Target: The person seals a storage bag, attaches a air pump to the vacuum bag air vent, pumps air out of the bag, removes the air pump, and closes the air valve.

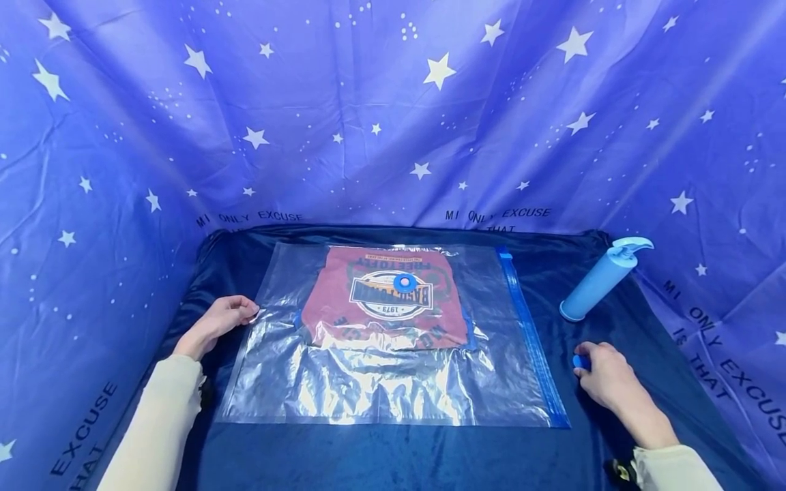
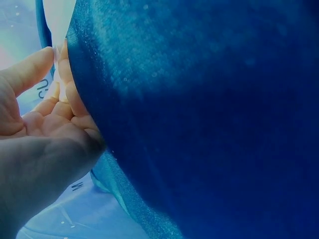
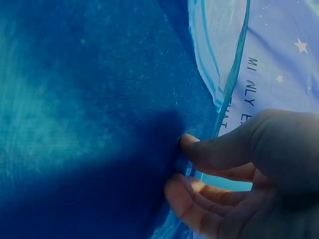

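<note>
A clear plastic vacuum storage bag [image 1: 276,389] lies flat, its blue zip edge [image 1: 528,327] on the right. Inside is a folded dark-red garment [image 1: 325,300] with a printed badge, and over it sits the bag's round blue valve [image 1: 404,282]. My left hand [image 1: 221,318] pinches the bag's left edge between thumb and fingers; in the left wrist view the hand [image 2: 60,112] shows at the plastic. To the right of the zip, my right hand [image 1: 610,378] holds a small round blue cap [image 1: 580,363] by thumb and fingertips. From the right wrist, fingers [image 3: 199,204] mostly cover that cap.
A light-blue hand pump [image 1: 595,283] stands at the back right, beyond my right hand. Dark blue cloth [image 1: 393,457] covers the table. Blue-purple curtains [image 1: 368,102] with white stars hang behind and on both sides.
</note>
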### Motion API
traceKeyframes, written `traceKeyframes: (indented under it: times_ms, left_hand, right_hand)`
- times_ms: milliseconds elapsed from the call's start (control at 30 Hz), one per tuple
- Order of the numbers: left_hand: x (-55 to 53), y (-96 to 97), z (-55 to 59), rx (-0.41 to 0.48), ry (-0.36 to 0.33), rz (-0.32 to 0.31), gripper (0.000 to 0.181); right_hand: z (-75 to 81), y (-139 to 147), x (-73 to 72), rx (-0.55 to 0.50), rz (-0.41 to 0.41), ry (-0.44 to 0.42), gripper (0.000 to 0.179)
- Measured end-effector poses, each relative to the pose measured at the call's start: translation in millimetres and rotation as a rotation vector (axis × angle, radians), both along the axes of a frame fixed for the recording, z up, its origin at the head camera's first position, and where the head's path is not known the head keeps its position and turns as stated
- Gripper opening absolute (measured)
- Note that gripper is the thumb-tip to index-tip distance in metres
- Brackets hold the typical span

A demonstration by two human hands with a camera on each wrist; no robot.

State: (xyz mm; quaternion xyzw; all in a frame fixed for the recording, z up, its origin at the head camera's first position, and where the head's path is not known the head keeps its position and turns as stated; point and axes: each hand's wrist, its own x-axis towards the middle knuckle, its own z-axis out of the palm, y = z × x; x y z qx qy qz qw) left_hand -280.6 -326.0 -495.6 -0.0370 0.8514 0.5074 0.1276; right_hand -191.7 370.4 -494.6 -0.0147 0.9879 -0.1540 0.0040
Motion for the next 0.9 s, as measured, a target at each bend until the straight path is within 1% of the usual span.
traceKeyframes:
  times_ms: [200,400,500,667,767,900]
  left_hand:
    - [-0.1,0.2,0.0,-0.010,-0.003,0.008,0.017]
    - [-0.6,0.2,-0.1,0.003,0.002,0.001,0.017]
    - [-0.2,-0.1,-0.3,0.010,0.000,0.001,0.016]
    - [0.2,-0.3,2.0,0.006,0.009,-0.002,0.016]
    - [0.1,-0.1,2.6,0.002,0.008,0.001,0.017]
    - [0.4,-1.1,-0.7,-0.006,-0.004,0.002,0.018]
  right_hand:
    - [2.5,-1.4,-1.1,0.002,-0.016,-0.026,0.027]
    - [6.4,-4.8,-1.1,0.010,-0.022,0.017,0.029]
    - [10.3,-9.3,-3.6,0.003,-0.015,0.044,0.030]
    - [16.6,-24.6,-13.1,-0.034,0.009,0.086,0.035]
    - [21.0,-37.9,-21.7,-0.057,0.020,0.084,0.036]
    - [26.4,-58.4,-33.3,-0.072,0.033,0.072,0.037]
